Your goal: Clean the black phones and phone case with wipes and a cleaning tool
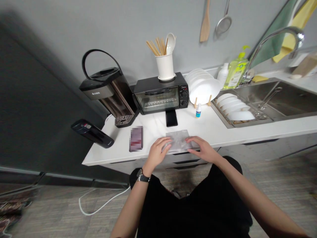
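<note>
A thin, pale grey sheet, cloth or film, I cannot tell which, lies at the counter's front edge between my hands. My left hand is at its left side, fingertips over the sheet and thumb apart from them. On the right side, my right hand has its fingers and thumb spread, fingertips at the sheet's edge. Neither hand shows a closed grip. Behind the sheet lies a black phone. A small white and blue bottle stands upright to the right, and a pixelated dark purple rectangular item lies to the left.
A toaster oven carries a white utensil holder. Left of it stand a tall black dispenser and a dark flask. White plates stand in a rack beside the sink, which holds bowls.
</note>
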`<state>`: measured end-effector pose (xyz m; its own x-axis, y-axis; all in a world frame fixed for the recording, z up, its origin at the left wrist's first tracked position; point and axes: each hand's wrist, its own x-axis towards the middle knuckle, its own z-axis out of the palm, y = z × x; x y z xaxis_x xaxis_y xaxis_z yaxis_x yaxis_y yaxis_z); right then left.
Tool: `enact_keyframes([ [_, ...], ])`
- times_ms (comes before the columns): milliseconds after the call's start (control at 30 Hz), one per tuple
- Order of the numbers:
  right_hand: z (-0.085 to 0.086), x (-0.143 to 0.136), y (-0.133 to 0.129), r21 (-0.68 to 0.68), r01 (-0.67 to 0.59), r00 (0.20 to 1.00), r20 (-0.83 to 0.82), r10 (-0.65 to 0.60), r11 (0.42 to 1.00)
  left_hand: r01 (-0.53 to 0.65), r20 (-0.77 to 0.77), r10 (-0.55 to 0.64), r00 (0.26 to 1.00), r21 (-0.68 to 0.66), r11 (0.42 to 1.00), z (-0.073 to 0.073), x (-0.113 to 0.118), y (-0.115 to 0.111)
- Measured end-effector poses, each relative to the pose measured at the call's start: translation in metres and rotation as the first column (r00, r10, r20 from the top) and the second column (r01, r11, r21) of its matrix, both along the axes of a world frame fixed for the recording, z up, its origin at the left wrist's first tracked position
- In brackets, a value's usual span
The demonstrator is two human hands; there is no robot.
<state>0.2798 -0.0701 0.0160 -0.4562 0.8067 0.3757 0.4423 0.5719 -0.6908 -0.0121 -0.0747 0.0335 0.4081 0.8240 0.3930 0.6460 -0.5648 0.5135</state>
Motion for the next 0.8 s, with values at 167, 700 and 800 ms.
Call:
enact_keyframes([
  [167,-0.015,-0.008,0.013,0.168,0.063,0.962,0.250,-0.105,0.984,0.022,-0.260,-0.018,0.965,0.011,1.000,-0.012,-0.002,0.012],
  [700,-0.022,0.027,0.109,-0.024,0.679,0.682,-0.351,-0.642,0.734,-0.053,-0.210,0.057,0.976,0.024,0.998,-0.024,-0.021,0.046],
  [800,-0.002,0.038,0.146,-0.091,0.653,0.679,-0.372,-0.634,0.752,-0.094,-0.148,0.098,0.984,0.033,0.995,-0.023,-0.019,0.046],
])
